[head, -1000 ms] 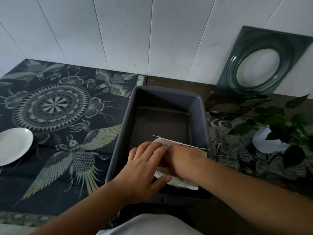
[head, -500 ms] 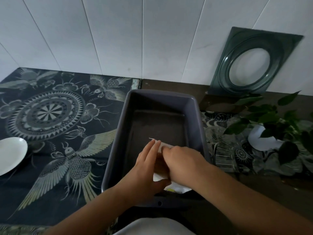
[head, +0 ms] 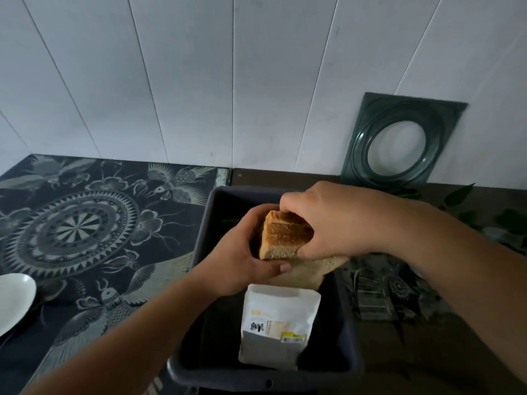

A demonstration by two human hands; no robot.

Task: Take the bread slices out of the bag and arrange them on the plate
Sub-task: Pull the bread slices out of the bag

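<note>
Bread [head: 285,236] is up in both hands over the middle of the bin [head: 346,332], clear of the bag [head: 278,326]. It is a small stack of slices, brown crust facing the camera, and one paler slice hangs lower, its corner dipping toward the bag's open top.

Head view: the left hand [head: 242,260] cups the stack from the left and underneath, thumb pressed along its near lower edge. The right hand [head: 333,223] is clamped over the top and right side of the stack, fingers curled down onto the crust. Both hands are closed on the bread and meet around it.

The bag is white with a small yellow label and dark print; it lies in the near half of the bin, mouth pointing away from the person. How many slices remain inside cannot be told.

The bin is dark and rectangular, on the table with its near rim close to the person. Left of it lies a dark cloth [head: 85,223] with a pale mandala and bird pattern. The plate [head: 14,300] is white and sits on that cloth at the left edge, well apart from the bin and only partly in view.

On the far right, a dark green square frame [head: 399,141] with a round opening leans against the white panelled wall [head: 199,81]. Green leaves [head: 456,195] show near it on the right.
</note>
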